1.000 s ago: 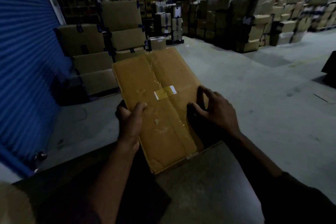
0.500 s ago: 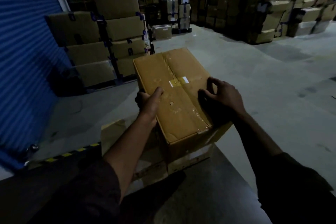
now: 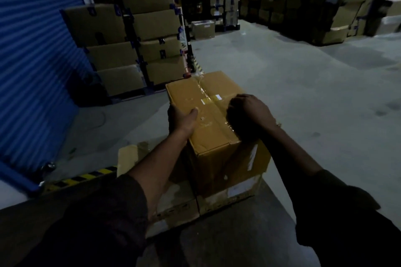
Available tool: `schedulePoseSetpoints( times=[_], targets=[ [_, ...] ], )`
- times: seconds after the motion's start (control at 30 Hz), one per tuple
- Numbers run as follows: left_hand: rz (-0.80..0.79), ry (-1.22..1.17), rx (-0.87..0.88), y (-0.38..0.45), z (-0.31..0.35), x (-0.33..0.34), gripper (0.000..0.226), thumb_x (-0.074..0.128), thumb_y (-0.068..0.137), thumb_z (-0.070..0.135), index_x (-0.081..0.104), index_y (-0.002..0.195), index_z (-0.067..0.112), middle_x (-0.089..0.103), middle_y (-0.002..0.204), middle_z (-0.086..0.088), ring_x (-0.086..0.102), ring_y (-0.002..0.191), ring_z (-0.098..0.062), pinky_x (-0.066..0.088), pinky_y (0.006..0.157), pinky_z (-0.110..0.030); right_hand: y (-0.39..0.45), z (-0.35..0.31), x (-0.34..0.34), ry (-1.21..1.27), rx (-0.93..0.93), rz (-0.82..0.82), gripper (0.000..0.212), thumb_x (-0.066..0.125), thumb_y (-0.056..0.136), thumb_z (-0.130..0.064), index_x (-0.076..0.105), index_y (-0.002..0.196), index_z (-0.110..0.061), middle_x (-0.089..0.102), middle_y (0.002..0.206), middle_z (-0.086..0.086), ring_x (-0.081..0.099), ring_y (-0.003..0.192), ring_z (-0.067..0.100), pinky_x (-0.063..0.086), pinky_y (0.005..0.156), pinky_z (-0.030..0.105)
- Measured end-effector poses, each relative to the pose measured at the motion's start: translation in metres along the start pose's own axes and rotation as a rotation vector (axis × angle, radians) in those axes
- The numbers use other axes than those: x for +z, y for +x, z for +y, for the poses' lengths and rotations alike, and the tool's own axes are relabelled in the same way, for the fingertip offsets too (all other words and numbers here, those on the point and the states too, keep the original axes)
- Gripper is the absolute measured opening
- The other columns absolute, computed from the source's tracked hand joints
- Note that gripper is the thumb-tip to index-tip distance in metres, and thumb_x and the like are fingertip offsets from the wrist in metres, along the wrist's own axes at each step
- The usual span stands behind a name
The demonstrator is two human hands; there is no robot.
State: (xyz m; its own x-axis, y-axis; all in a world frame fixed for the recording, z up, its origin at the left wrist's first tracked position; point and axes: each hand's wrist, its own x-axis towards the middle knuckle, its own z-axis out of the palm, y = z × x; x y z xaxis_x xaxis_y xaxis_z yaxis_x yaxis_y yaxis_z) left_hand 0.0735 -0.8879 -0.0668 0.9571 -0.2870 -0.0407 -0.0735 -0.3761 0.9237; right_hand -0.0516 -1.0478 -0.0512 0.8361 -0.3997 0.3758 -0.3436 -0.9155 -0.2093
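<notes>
Fingers of left hand [image 3: 181, 117] and right hand [image 3: 250, 111] curl round opposite top edges of the cardboard box [image 3: 213, 136].

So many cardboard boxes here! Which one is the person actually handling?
The taped box in the near middle, standing on lower boxes: the left hand grips its side and the right hand rests on its top. The stacks behind go untouched.

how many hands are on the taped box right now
2. The left hand grips the box at its left edge, thumb on top; the right hand is curled over the top's right edge.
</notes>
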Motion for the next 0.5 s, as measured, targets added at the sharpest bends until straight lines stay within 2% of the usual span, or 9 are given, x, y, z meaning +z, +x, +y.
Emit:
schedulePoseSetpoints(
  times=[0.1,0.17,0.3,0.4,0.5],
  targets=[
    [0.01,0.225,0.104,-0.01,0.004,0.002,0.081,0.058,0.096,0.04,0.013,0.158,0.013,0.019,0.163,-0.007,0.024,0.148,-0.029,0.027,0.12,-0.045,-0.007,-0.018,-0.001,0.048,-0.03,-0.057,0.027,0.052,0.097,-0.018,0.067,0.118,-0.008,0.061,0.128,0.01,0.056,0.117,0.026,0.044,0.094,0.035],
    [-0.021,0.307,0.162,-0.022,0.003,-0.004,0.081,0.057,0.098,0.04,0.009,0.159,0.014,0.012,0.166,-0.005,0.017,0.15,-0.026,0.023,0.12,-0.041,-0.017,-0.039,-0.001,0.08,-0.042,-0.085,0.034,0.052,0.097,-0.014,0.059,0.129,-0.009,0.055,0.138,0.009,0.05,0.126,0.024,0.041,0.1,0.032],
    [-0.024,0.286,0.298,-0.054,-0.008,-0.03,0.068,0.054,0.099,0.038,0.022,0.156,0.018,0.026,0.161,-0.004,0.029,0.145,-0.025,0.031,0.116,-0.041,-0.042,-0.091,0.0,0.293,-0.057,-0.021,0.044,0.062,0.091,-0.013,0.055,0.134,-0.014,0.056,0.136,0.007,0.052,0.123,0.021,0.042,0.101,0.033],
    [0.046,0.198,0.349,-0.076,-0.028,-0.065,0.056,0.053,0.1,0.031,0.032,0.151,0.019,0.034,0.156,-0.003,0.035,0.142,-0.021,0.032,0.112,-0.032,-0.063,-0.134,0.003,0.429,-0.097,0.035,0.045,0.065,0.087,-0.009,0.059,0.131,-0.015,0.059,0.13,0.007,0.058,0.116,0.022,0.047,0.096,0.035],
    [0.136,0.141,0.384,-0.098,-0.054,-0.112,0.05,0.054,0.1,0.031,0.039,0.146,0.019,0.04,0.151,-0.001,0.038,0.138,-0.016,0.033,0.107,-0.025,-0.085,-0.181,0.012,0.582,-0.151,0.051,0.043,0.063,0.089,-0.015,0.057,0.132,-0.018,0.059,0.13,0.002,0.058,0.112,0.014,0.05,0.095,0.034]
  ],
)
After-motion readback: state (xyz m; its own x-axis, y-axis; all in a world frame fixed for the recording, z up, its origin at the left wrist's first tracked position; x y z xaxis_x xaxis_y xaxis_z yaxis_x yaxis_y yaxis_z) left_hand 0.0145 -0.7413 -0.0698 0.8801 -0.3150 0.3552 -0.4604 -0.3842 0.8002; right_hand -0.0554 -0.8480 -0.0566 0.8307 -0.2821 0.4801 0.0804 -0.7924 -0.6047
